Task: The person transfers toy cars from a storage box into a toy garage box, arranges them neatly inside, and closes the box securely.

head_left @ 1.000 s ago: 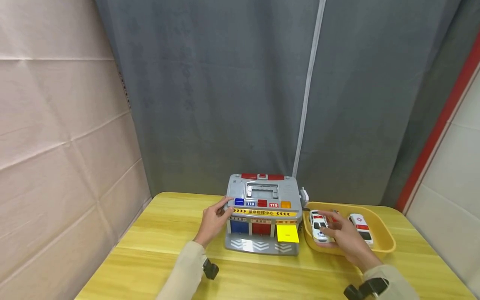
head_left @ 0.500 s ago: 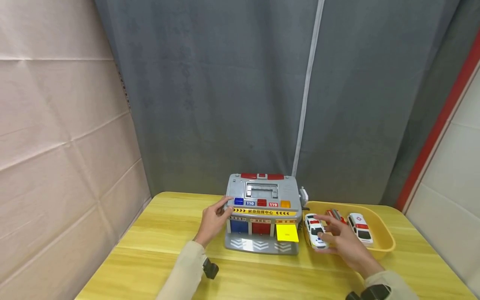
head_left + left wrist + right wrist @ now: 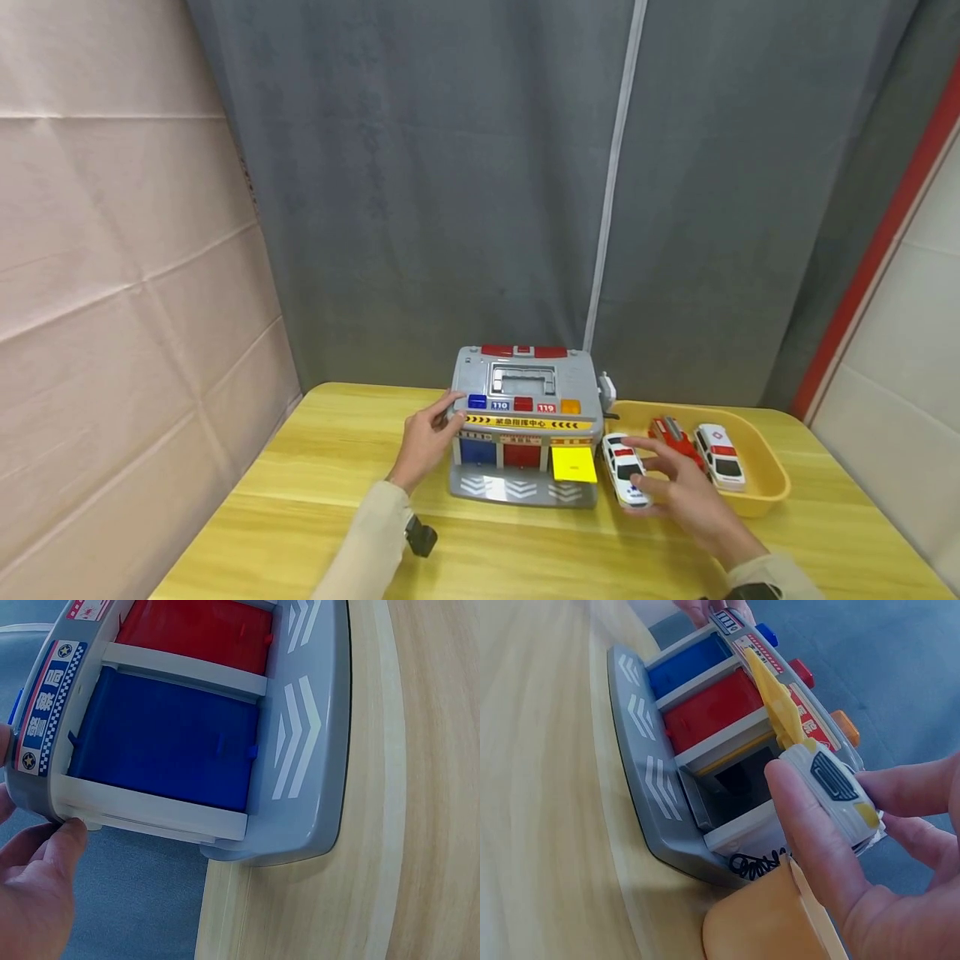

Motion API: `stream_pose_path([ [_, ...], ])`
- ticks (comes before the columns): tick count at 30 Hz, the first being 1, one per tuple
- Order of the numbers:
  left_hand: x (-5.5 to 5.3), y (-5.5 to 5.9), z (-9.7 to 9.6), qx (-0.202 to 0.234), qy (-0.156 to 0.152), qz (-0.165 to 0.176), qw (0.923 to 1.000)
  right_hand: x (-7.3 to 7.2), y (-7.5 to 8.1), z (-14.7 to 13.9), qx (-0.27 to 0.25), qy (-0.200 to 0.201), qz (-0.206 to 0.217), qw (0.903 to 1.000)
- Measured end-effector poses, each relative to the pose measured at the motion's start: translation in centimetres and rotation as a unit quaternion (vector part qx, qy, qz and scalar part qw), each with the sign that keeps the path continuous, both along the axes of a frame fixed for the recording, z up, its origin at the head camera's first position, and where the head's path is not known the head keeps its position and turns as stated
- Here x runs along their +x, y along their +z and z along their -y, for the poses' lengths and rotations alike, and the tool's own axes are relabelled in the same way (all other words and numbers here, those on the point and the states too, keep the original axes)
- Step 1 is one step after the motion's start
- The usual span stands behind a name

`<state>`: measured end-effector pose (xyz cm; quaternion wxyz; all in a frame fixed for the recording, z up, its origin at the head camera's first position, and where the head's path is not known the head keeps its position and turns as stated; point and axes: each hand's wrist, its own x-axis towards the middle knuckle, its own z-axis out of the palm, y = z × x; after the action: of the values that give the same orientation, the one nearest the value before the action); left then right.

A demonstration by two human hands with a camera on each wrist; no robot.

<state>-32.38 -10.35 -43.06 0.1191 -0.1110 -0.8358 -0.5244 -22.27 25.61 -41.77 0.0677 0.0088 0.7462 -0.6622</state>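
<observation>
A grey toy emergency station [image 3: 465, 367] stands on the table, with a blue door [image 3: 165, 739], a red door [image 3: 716, 712] and a raised yellow door [image 3: 574, 465]. My left hand [image 3: 422, 446] grips its left side, the thumb at the lower corner in the left wrist view. Between the thumb and fingers of my right hand [image 3: 686, 493] is a white toy police car [image 3: 624, 477], held tilted just right of the station. The right wrist view has the car's end [image 3: 832, 784] close to the raised yellow door, with a dark opening beneath that door.
At the station's right stands a yellow plastic bin [image 3: 776, 487] holding a red toy fire truck [image 3: 675, 437] and a white toy ambulance [image 3: 720, 457]. A coiled black cord [image 3: 756, 864] hangs from the station's side. Behind the table is a grey curtain [image 3: 450, 208].
My right hand has lifted the police car up from the bin and moved it left toward the station, uncovering the red fire truck. My left hand stays on the station.
</observation>
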Motion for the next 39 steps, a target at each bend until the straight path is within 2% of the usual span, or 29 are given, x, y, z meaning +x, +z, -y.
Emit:
stream_pose_path([
  [7, 0.0, 0.0, 0.0, -0.001, 0.000, 0.001, 1.0000, 0.4, -0.8, 0.2, -0.006, 0.014, -0.019, 0.9997],
  [17, -0.2, -0.1, 0.0, 0.002, 0.002, -0.001, 1.0000, 0.8, -1.1, 0.9, -0.013, 0.027, -0.009, 0.9995],
  [27, -0.1, 0.0, 0.0, 0.003, 0.004, 0.003, 1.0000, 1.1, -1.7, 1.0, -0.015, 0.060, -0.016, 0.9979],
  [39, -0.1, 0.0, 0.0, 0.003, 0.005, 0.004, 1.0000, 1.1, -2.8, 2.1, -0.038, 0.068, -0.012, 0.9969],
])
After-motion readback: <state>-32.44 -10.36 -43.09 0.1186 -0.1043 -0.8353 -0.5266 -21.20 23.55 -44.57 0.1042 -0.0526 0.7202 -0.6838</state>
